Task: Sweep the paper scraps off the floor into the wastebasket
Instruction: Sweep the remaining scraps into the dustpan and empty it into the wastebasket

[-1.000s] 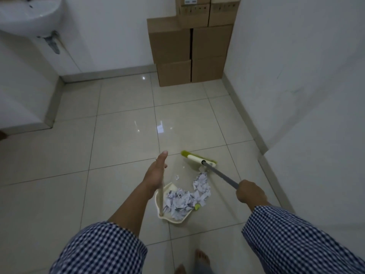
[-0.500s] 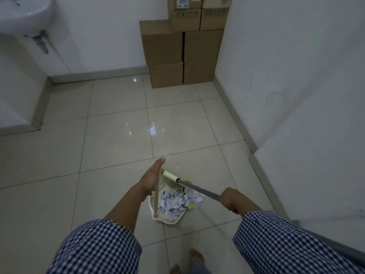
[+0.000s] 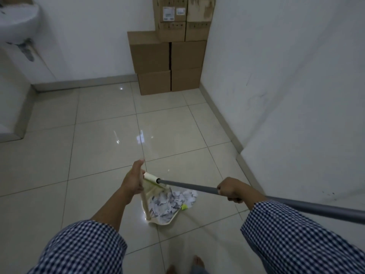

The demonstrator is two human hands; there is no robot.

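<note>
White scraps (image 3: 171, 202) sit mostly in the dustpan (image 3: 162, 221), left hand (image 3: 134, 180) gripping its handle and right hand (image 3: 231, 189) gripping the broom (image 3: 187, 184); next is probably a level carry to the unseen wastebasket.

Sleeves (image 3: 85, 248): navy-and-white gingham check, both arms.
Broom pole (image 3: 187, 184), left of the right hand (image 3: 230, 189): grey.
Broom head (image 3: 151, 177), beside the left hand (image 3: 132, 179): cream with a yellow-green edge.
Dustpan (image 3: 158, 222), below the left hand: cream.
Paper scraps (image 3: 169, 200): white with grey-blue print.
Floor tiles (image 3: 98, 151): glossy beige.
Boxes (image 3: 150, 54), beyond both hands: brown.
</note>
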